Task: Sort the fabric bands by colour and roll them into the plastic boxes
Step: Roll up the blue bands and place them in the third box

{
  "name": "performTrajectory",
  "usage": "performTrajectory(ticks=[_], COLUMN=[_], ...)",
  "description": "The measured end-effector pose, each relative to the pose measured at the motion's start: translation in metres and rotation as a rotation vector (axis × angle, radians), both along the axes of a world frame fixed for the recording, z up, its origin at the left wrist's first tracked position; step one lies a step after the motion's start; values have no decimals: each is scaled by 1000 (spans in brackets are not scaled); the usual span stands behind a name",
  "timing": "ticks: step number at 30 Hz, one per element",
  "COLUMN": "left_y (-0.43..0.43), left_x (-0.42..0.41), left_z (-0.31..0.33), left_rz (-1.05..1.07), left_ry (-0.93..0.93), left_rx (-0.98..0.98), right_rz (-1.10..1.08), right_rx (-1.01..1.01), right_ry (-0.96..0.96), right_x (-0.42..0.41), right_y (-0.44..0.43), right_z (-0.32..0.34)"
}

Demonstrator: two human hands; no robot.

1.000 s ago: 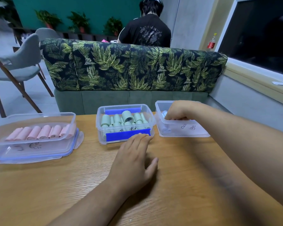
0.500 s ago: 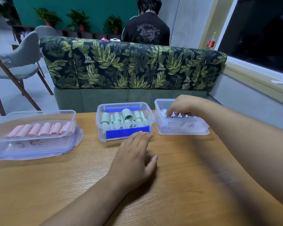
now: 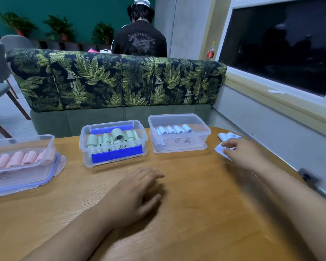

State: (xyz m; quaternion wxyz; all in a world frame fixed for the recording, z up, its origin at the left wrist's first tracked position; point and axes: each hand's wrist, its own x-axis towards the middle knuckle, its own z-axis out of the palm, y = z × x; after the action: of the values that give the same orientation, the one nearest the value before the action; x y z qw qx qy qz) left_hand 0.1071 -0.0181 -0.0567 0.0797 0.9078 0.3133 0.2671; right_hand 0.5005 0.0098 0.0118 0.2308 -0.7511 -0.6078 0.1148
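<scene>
hands lie well apart on the wooden table (image 3: 196,213). the left hand (image 3: 134,194) rests palm down near the middle, fingers relaxed and holding nothing. the right hand (image 3: 243,154) is out by the far right corner, its fingertips (image 3: 226,146) at some loose pale blue bands (image 3: 227,136) lying there; the hand is blurred, so i cannot tell whether it pinches the fabric or only touches it. three clear plastic boxes stand in a row along the far edge. the pink box (image 3: 51,142), at the left edge, sits on its blue-rimmed lid (image 3: 60,164) and holds pink rolls (image 3: 17,160) side by side. the middle box (image 3: 83,140), with blue clips, is packed with green rolls (image 3: 105,139), some upright. the right box (image 3: 201,123) holds a line of pale blue rolls (image 3: 174,129) along its back wall, with one more in its front left corner. beyond the table are a leaf-print sofa (image 3: 111,81), a person in a black shirt (image 3: 139,40) facing away, and a dark window (image 3: 280,44) at the right.
</scene>
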Motion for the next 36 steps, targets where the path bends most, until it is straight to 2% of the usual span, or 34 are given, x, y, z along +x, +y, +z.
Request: performTrajectory(ticks=[2, 7, 10, 13, 18, 20, 26, 32, 36], left_y=[0, -2, -2, -2, -1, -2, -10, -44, -78], left_x=[-1, -6, -11, -15, -15, -15, -22, -38, -53], left_z=[1, 2, 4, 4, 4, 4, 8, 10, 12], left_rz=[8, 52, 73, 95, 91, 100, 147, 277, 357], left_ry=[-2, 11, 4, -12, 1, 0, -10, -152, -279], left_rx=[-25, -40, -59, -63, -55, -59, -65, -180, -259], right_rz=[37, -12, -14, -12, -4, 35, 333, 726, 901], right_rx=[-4, -187, -248, -241, -109, -78, -32, -78, -46], right_ry=[-137, -312, -344, -375, -456, -416, -183, -177, -129], right_x=[7, 1, -14, -25, -38, -46, -111, -185, -205], right_y=[-2, 13, 17, 13, -4, -17, -69, -104, -119], right_z=[-20, -43, -46, -48, -51, -53, -57, -54, -48])
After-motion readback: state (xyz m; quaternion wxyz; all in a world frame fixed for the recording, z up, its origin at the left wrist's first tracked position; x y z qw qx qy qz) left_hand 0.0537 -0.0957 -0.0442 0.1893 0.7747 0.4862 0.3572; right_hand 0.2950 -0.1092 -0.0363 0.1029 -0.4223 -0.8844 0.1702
